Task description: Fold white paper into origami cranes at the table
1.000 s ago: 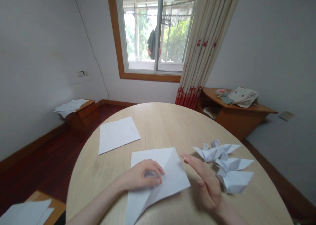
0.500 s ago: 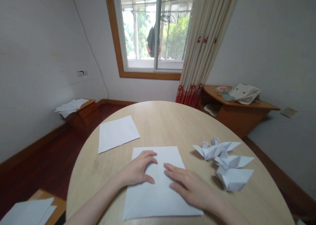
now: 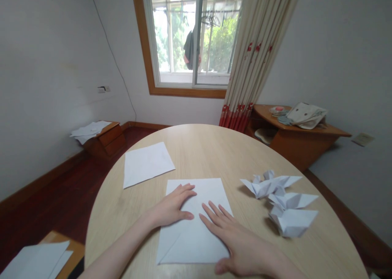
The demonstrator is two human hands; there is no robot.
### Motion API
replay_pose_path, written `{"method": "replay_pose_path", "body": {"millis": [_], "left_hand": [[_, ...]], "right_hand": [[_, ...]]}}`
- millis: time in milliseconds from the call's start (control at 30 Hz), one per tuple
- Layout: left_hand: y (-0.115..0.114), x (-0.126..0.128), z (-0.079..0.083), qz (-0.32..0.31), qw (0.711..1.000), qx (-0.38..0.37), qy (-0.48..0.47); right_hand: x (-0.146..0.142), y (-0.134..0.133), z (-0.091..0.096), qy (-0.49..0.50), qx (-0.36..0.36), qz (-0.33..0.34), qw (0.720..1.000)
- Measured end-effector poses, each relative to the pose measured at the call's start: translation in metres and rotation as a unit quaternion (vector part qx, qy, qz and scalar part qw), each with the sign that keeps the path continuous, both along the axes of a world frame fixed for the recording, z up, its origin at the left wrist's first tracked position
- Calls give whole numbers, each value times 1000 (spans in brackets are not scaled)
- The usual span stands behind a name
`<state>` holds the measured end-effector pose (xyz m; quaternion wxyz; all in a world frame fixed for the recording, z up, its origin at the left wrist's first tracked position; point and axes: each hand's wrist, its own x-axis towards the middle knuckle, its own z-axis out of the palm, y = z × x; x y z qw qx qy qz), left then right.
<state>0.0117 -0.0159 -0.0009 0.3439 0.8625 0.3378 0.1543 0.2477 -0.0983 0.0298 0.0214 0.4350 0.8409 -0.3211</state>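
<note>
A white sheet of paper lies on the round wooden table in front of me, with a diagonal fold line near its lower left corner. My left hand rests on its upper left part, fingers apart and thumb stretched to the right. Flat on the right side of the sheet is my right hand, its fingers spread and its thumb at the lower edge. Neither hand grips anything. To the right stand several folded white paper figures with pointed ends.
Another white paper lies at the table's left. More sheets sit on a low surface at the lower left. Beyond the table are a small drawer cabinet and a corner desk with a cloth bag.
My right hand has spread its fingers and moved its thumb down to the sheet's lower edge. My left hand stays in nearly the same place. The view has shifted slightly.
</note>
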Motion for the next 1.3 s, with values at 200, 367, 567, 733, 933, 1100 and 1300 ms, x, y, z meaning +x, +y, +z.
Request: {"method": "replay_pose_path", "body": {"millis": [200,367,567,733,933,1100,1300], "left_hand": [[0,-1,0,-1,1000,11,-16],[-1,-1,0,0,1000,27,-6],[-1,-1,-1,-4,999,27,-18],[-1,-2,1,3,1000,10,-29],[-1,-3,4,19,999,-22,-35],[6,-3,0,28,992,-66,-103],[12,-6,-7,54,933,-259,-245]], "right_hand": [[1,-6,9,10,24,10,1000],[0,-11,17,-12,52,15,998],[-1,-11,20,-25,72,10,997],[5,-8,14,8,79,-24,997],[17,2,-1,85,109,-99,985],[14,10,5,157,104,-140,972],[15,15,9,124,119,-205,963]]}}
